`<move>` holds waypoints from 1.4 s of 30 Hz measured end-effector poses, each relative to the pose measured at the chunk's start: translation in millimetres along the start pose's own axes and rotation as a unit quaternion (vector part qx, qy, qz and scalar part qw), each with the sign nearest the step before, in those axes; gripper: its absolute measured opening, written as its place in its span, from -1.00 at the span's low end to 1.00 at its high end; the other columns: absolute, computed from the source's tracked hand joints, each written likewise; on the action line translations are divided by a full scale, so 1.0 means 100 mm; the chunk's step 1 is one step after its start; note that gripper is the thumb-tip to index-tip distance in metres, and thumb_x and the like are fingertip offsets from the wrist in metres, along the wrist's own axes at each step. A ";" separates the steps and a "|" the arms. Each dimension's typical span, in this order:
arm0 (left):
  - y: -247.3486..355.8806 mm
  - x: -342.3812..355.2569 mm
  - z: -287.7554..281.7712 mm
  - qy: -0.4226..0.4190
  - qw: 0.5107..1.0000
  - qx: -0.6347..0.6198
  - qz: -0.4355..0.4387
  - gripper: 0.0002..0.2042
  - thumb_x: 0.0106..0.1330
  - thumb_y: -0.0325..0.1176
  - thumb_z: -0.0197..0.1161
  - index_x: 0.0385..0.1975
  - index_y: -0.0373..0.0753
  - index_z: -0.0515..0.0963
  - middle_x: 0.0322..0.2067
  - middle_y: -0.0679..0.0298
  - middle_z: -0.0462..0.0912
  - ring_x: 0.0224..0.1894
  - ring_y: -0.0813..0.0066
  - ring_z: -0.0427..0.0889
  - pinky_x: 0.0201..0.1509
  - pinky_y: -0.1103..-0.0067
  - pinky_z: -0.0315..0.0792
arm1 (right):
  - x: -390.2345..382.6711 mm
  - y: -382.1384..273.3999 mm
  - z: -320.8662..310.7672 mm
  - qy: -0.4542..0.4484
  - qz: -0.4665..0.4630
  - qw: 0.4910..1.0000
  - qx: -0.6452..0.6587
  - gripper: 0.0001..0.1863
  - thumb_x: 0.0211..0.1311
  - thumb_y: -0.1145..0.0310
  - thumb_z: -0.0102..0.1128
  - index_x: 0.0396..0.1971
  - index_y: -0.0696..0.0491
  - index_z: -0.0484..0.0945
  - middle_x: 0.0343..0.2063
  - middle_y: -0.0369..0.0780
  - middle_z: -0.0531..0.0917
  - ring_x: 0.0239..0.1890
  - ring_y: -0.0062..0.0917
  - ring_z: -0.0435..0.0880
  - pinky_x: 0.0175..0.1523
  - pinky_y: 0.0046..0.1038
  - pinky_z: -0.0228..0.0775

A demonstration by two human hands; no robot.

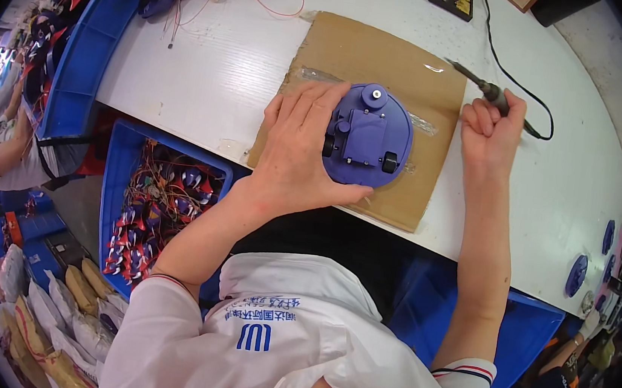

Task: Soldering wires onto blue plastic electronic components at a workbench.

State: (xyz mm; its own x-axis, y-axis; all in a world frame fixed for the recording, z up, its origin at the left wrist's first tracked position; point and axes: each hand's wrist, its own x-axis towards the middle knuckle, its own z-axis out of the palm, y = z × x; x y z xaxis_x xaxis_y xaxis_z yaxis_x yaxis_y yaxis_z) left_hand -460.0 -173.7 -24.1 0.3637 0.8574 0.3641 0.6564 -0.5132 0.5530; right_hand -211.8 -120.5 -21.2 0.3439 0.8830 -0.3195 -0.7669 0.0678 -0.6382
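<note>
Bracing the purple round device (pixel 374 172) on the cardboard sheet (pixel 368 48), we have our left hand (pixel 293 143) spread in a wide curve around its left side, fingers along the upper edge and thumb at the lower edge. The device lies on the middle of the sheet with its wheeled face up; we see a raised rectangular block (pixel 365 137) with small screws, a black wheel (pixel 389 162) to the right of it, and a round knob (pixel 374 95) with a metal centre at the top.

Our right hand (pixel 492 130) is just beyond the sheet's right edge, fingers curled closed around the handle of a soldering iron (pixel 494 96). Its tip points up and left, to the sheet's upper right corner — whether it touches anything there, we cannot tell. The iron's black cable (pixel 523 86) loops away to the right of the sheet.

Beneath everything we have the white table (pixel 544 211). Left of the sheet stands a blue tray (pixel 76 86); below and left of it, a blue bin (pixel 119 155) holds a heap of wired red, white and blue parts (pixel 161 216). Purple discs (pixel 577 275) sit well apart from the sheet — toward the table's right end.
</note>
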 end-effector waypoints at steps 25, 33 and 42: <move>-1.56 -1.98 -1.19 0.167 0.819 0.002 -0.548 -0.83 0.13 -0.31 0.28 -0.40 -0.30 0.62 -0.38 0.20 0.67 -0.34 0.33 0.61 -0.15 0.52 0.40 | 0.54 -0.34 -0.62 -0.091 0.032 0.995 -0.028 -0.86 0.24 0.47 -0.04 -0.49 0.20 0.33 -0.73 -0.35 0.21 -0.77 -0.75 0.05 -0.61 -0.68 -0.07; -2.30 -3.04 -1.07 0.227 0.854 0.296 -0.364 -0.84 0.14 -0.38 0.24 -0.37 -0.33 0.61 -0.51 0.21 0.64 -0.52 0.38 0.55 -0.40 0.58 0.41 | 0.56 -0.22 -0.64 -0.135 0.035 0.990 -0.017 -0.86 0.25 0.50 -0.11 -0.52 0.10 0.25 -0.71 -0.38 0.18 -0.76 -0.78 0.04 -0.62 -0.72 -0.11; -1.31 -3.33 -0.66 -0.395 0.781 0.324 -0.360 -0.36 -0.26 -0.37 0.35 0.01 -0.18 0.47 -0.11 0.18 0.53 -0.07 0.26 0.50 -0.02 0.35 0.29 | 0.53 -0.23 -0.56 -0.137 -0.014 0.988 -0.075 -0.84 0.25 0.46 -0.09 -0.54 0.10 0.26 -0.72 -0.38 0.19 -0.76 -0.78 0.04 -0.64 -0.71 -0.12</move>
State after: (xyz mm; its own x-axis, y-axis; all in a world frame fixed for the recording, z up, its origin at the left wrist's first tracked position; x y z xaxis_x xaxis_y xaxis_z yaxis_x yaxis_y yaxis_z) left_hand -710.3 -394.4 -168.1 -0.1274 0.8018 -0.5839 0.9821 0.0198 -0.1871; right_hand -146.1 -101.1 -62.6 0.1881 0.9757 -0.1121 -0.6630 0.0420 -0.7474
